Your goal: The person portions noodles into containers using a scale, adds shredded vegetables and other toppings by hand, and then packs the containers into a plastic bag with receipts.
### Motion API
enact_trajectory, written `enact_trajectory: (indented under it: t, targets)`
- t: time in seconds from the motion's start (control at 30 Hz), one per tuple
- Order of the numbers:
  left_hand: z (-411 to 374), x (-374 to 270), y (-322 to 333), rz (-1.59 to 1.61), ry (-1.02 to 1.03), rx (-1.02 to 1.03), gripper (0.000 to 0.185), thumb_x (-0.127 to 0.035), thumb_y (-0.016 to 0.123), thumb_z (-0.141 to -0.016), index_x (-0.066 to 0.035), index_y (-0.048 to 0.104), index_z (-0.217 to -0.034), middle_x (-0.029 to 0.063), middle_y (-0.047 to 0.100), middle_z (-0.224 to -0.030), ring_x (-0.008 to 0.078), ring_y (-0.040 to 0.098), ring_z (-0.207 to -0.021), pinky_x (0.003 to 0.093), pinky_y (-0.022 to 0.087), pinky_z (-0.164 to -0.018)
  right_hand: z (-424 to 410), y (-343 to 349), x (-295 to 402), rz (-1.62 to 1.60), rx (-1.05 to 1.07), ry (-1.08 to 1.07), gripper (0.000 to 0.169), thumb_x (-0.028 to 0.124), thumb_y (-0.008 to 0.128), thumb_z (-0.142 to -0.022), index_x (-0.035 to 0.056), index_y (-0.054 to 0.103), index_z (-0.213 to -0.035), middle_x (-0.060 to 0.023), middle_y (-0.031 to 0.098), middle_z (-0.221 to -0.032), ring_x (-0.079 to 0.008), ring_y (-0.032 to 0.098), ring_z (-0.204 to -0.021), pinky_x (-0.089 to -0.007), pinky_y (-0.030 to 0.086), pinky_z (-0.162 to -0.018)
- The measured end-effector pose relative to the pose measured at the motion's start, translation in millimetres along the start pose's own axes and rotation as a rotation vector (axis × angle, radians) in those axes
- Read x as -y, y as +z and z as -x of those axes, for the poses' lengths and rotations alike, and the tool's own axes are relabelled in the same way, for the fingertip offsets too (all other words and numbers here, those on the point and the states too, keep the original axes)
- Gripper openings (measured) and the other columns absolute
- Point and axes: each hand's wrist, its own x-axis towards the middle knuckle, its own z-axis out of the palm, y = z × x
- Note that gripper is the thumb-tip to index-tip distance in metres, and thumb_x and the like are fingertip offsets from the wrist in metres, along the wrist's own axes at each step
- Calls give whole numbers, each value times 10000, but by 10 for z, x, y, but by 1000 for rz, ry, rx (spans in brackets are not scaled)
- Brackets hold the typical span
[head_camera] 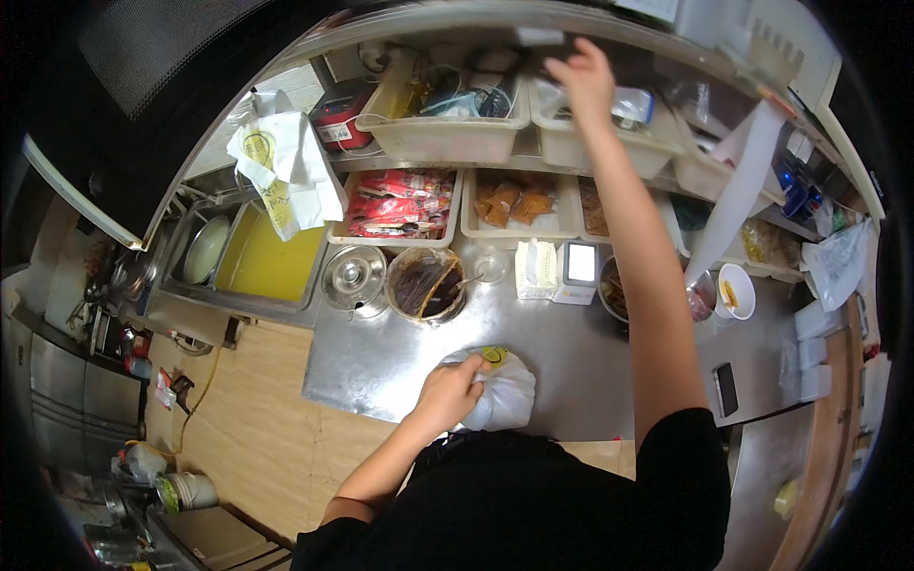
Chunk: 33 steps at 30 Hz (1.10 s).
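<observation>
My left hand (450, 392) grips the gathered top of a white plastic bag (507, 396), which sits on the stainless steel counter (571, 364) close to my body. The bag looks full; its contents are hidden. My right hand (589, 78) is raised over the upper shelf, fingers apart, above a white plastic bin (607, 139) that holds small packages. Nothing shows in its fingers, though that area is blurred. Left of it stands another white bin (450, 139) with cables and bottles. Below, trays hold red packets (403, 203) and orange-brown sachets (510, 203).
Along the counter's back stand a lidded steel pot (353, 278), a pot of dark sauce (428, 285), a tissue pack (535, 268) and a white device (577, 271). White bags (289, 164) hang at left. A phone (725, 389) and a white cup (735, 291) are at right.
</observation>
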Motion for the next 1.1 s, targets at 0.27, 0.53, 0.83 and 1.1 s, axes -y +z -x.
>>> enact_trajectory:
  t: [0.27, 0.53, 0.83, 1.1]
  targets:
    - [-110, 45, 104, 357, -124, -15, 254, -18, 532, -693, -80, 541, -939, 33, 513, -645, 97, 456, -538, 242, 377, -521, -38, 436, -158, 350, -291, -298, 452, 288, 767, -541, -14, 607, -836, -112, 571, -782, -198, 544, -686, -299, 450, -633]
    - [-221, 301, 348, 657, -80, -20, 250, -27, 515, -765, -65, 526, -1012, 4, 518, -706, 68, 457, -570, 215, 390, -555, -78, 435, -49, 369, 38, -324, 358, 335, 677, -652, -4, 564, -645, -118, 525, -682, -244, 502, -615, -336, 406, -573]
    - [-250, 259, 299, 894, -178, 82, 246, -51, 445, -860, -34, 479, -1103, 7, 536, -739, 70, 506, -710, 197, 386, -655, 1739, -778, -617, 648, 504, 175, 305, 271, 528, -792, -15, 574, -886, -194, 571, -836, -347, 548, -736, -394, 431, -652]
    - [-195, 225, 328, 920, -184, 100, 248, -62, 459, -859, -69, 489, -1105, 3, 569, -756, 29, 363, -547, 166, 317, -509, 2855, -1200, -1579, 1380, 613, -73, 284, 179, 441, -809, 2, 580, -982, -187, 440, -1210, -295, 360, -1164, -474, 259, -948]
